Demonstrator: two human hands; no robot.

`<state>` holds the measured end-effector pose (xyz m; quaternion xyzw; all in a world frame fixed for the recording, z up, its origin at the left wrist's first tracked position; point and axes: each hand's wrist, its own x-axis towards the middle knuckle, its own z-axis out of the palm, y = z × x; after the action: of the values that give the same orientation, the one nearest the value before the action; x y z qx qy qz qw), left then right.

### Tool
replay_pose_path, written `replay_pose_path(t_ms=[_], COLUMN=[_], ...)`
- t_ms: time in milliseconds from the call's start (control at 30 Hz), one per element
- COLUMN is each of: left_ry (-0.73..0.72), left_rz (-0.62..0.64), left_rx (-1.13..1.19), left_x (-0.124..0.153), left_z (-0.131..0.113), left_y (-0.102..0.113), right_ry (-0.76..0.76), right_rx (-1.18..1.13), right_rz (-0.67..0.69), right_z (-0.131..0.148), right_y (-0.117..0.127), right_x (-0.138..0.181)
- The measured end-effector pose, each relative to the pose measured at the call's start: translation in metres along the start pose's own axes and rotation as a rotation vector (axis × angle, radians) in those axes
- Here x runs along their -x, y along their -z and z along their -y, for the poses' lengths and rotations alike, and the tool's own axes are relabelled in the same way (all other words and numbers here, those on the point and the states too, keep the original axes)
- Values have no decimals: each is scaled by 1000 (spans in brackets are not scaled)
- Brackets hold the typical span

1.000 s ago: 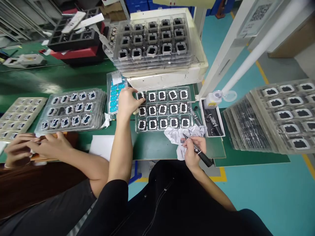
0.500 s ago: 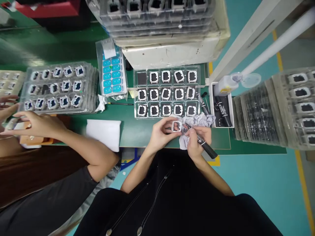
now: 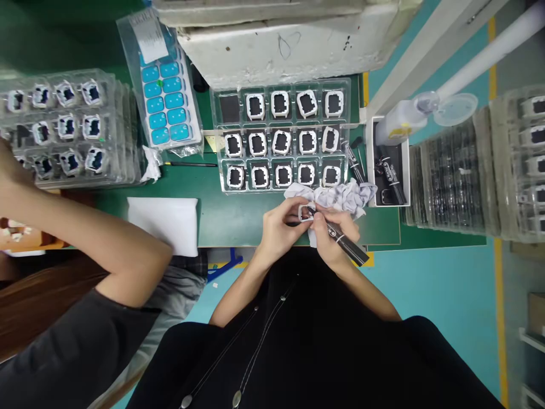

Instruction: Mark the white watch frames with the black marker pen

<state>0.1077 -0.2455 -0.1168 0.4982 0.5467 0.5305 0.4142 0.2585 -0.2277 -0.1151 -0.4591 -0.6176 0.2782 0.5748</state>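
Observation:
Between thumb and fingers, my left hand [image 3: 279, 230] pinches a small white square frame [image 3: 305, 213] over the bench's front edge. A black marker pen [image 3: 347, 244] is gripped in my right hand [image 3: 334, 233], its tip at the frame's inner side. Whether the tip touches is too small to tell. Crumpled white cloth [image 3: 340, 196] lies just behind and under my hands. Farther back sits a clear plastic tray [image 3: 219, 145] with several similar white frames in its pockets; its far left pocket shows only a dark bottom.
A white box [image 3: 406, 193] with a marker and a bottle [image 3: 400, 122] stands right, beside stacked trays [image 3: 451, 182]. Folded white cloth [image 3: 164, 221] and a blue-piece sheet [image 3: 166, 102] lie left. A co-worker's arm [image 3: 85, 227] reaches across at far left.
The marker tip has moved left, up to the white frame. My view has shifted slightly closer to the bench. The co-worker's arm has moved further up and left.

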Motion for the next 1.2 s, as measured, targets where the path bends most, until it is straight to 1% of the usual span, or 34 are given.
replay_pose_path(t_ms=[300, 400, 667, 867, 1067, 1200], left_ry=[6, 15, 79, 62, 17, -5], left_rz=[-8, -5, 16, 13, -8, -16], left_rx=[-34, -42, -43, -66, -99, -160], left_x=[1, 2, 4, 5, 5, 7], left_z=[0, 1, 7, 4, 3, 1], left_y=[0, -1, 1, 1, -1, -2], right_ry=[17, 2, -21, -25, 17, 96], right_rx=[48, 54, 99, 72, 125, 218], right_rz=[3, 11, 25, 18, 21, 27], right_z=[1, 1, 2, 5, 5, 1], right_y=[-1, -1, 1, 0, -1, -3], right_x=[-3, -2, -2, -4, -3, -3])
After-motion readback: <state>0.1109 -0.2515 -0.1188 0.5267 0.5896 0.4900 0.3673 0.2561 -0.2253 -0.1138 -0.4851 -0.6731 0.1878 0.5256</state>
